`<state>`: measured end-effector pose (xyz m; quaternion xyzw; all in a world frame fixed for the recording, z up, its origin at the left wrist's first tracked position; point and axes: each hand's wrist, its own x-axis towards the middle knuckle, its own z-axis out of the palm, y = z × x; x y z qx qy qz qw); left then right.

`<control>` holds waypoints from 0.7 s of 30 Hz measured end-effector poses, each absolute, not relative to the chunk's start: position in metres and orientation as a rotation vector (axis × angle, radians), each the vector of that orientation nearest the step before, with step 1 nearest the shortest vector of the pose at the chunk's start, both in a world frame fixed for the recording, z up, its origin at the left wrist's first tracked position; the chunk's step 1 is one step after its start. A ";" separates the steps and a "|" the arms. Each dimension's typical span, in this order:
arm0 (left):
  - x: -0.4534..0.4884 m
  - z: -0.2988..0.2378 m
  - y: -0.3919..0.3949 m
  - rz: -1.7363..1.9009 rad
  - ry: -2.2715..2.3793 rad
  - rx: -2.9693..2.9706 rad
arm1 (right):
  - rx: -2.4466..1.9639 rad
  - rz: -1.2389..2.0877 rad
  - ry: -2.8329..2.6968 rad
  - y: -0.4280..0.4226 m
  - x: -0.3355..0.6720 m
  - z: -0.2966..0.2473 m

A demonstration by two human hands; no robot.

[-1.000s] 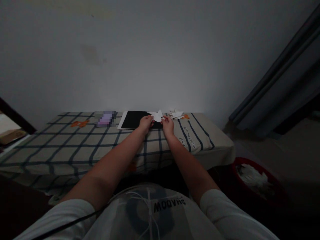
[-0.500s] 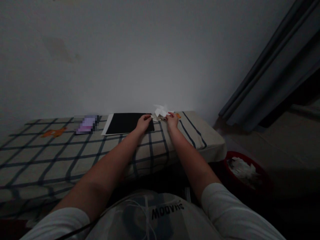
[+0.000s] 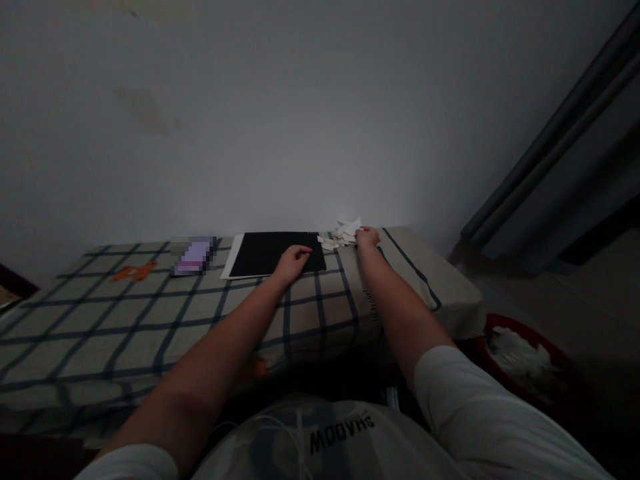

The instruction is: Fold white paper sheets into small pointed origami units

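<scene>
A small heap of torn white paper scraps (image 3: 345, 232) lies on the checked cloth, beside the right edge of a flat black sheet (image 3: 265, 252). My right hand (image 3: 369, 237) is at the heap's right side, its fingers closed on some of the white scraps. Over the right part of the black sheet is my left hand (image 3: 294, 263), apart from the heap. Its fingers are curled together, and nothing shows between them. A white sheet (image 3: 231, 260) sticks out from under the black one on the left.
A phone (image 3: 194, 256), blurred out, lies left of the black sheet on the cloth-covered table (image 3: 200, 313). On the floor at right stands a red bin (image 3: 565, 353) with white paper in it. A wall (image 3: 300, 133) rises behind the table; a grey curtain (image 3: 545, 140) hangs at right.
My left hand has drawn away from the paper scraps and is now over the black sheet. My right hand remains at the heap, which lies lower and more spread out. The view has shifted slightly.
</scene>
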<state>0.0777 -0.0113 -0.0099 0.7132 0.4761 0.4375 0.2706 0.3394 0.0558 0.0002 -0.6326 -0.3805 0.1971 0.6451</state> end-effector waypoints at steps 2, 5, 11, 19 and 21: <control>0.075 -0.009 -0.013 1.180 1.268 1.963 | -1.531 0.400 -0.826 0.052 0.340 0.001; 0.070 -0.009 -0.016 1.182 1.233 2.042 | -1.619 0.324 -0.809 0.043 0.341 0.004; 0.044 -0.005 -0.021 1.214 1.097 2.328 | -1.525 0.113 -1.043 0.019 0.311 0.016; -0.026 0.002 -0.028 1.045 1.328 2.672 | -1.058 0.310 -2.164 0.000 0.193 0.013; -0.044 0.002 -0.032 0.952 1.441 2.755 | -1.029 0.270 -2.357 -0.006 0.171 0.009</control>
